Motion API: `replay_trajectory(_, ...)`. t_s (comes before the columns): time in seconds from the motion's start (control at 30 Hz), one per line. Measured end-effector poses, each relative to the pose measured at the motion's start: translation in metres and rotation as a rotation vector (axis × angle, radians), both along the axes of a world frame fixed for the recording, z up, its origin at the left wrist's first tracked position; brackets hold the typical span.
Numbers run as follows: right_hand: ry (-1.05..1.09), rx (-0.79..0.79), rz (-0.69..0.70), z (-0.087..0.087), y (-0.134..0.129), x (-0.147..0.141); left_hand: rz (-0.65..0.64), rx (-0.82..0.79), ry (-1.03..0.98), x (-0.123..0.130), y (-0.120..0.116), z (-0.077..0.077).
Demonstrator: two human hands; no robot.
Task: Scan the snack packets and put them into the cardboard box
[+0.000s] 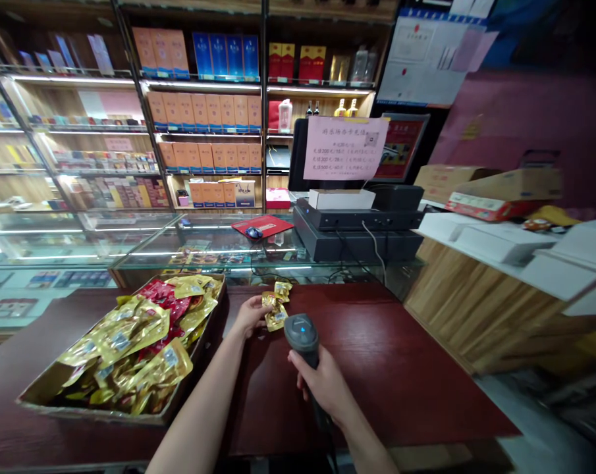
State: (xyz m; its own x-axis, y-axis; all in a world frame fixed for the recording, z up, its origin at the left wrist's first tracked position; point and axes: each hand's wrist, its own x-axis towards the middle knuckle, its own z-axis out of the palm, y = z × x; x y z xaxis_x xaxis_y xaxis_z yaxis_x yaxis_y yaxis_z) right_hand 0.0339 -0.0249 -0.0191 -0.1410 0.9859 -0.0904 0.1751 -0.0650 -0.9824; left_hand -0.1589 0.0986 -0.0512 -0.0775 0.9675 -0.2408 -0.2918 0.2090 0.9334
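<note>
My right hand [325,382] is wrapped round the grip of a dark grey barcode scanner [301,332], which shows a small blue light on top. The scanner's head points away from me, near the gold packets. With its fingers closed at the edge of a shiny gold snack packet [276,317], my left hand [251,317] rests just above the dark red tabletop [401,368]. Another small gold packet [282,289] lies directly behind it. To the left, a shallow cardboard box [100,415] is heaped with gold packets [144,322] and some red ones [165,299].
Beyond the tabletop stands a glass counter [206,232] with a mouse [253,232] on a red mat [272,226]. A monitor [299,155] bearing a pink notice stands above a black cash drawer [357,242]. Cables hang down its front. White boxes [505,242] sit on a wooden counter at right.
</note>
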Motion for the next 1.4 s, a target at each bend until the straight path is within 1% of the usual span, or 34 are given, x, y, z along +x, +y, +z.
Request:
replay_trajectory(0.17,-0.003,-0.020,0.035,-0.005,-0.003,-0.014,-0.025,-0.047,0.023,-0.004,-0.005,0.009)
replay_trajectory(0.4,0.001,-0.050,0.058,-0.013,-0.003,-0.017,-0.035,-0.055,0.003,-0.004,-0.007,0.010)
replay_trajectory(0.63,-0.012,-0.047,0.045,-0.009,-0.004,-0.016,-0.058,-0.026,0.009,-0.002,-0.006,0.012)
replay_trajectory(0.83,-0.014,-0.049,0.053,-0.010,-0.004,-0.017,-0.081,-0.033,0.088,-0.001,-0.002,0.014)
replay_trajectory(0.93,-0.002,-0.057,0.052,-0.004,-0.005,-0.016,-0.089,-0.033,0.085,-0.001,-0.003,0.016)
replay_trajectory(1.0,0.017,-0.056,0.042,0.002,-0.005,-0.016,-0.074,-0.022,0.086,0.000,-0.006,0.021)
replay_trajectory(1.07,0.025,-0.048,0.027,0.007,-0.005,-0.014,-0.051,0.008,0.096,-0.001,-0.013,0.030)
replay_trajectory(1.1,0.025,-0.045,0.015,0.010,-0.004,-0.013,-0.039,0.037,0.104,-0.002,-0.017,0.037)
replay_trajectory(1.2,0.026,-0.045,0.002,0.016,-0.002,-0.013,0.017,0.192,0.154,-0.014,-0.031,0.068)
replay_trajectory(1.3,0.026,-0.031,0.023,0.022,0.002,-0.018,0.142,0.386,0.256,-0.043,-0.048,0.106)
replay_trajectory(1.4,0.012,-0.006,0.054,0.028,0.002,-0.027,0.302,0.463,0.437,-0.090,-0.071,0.141)
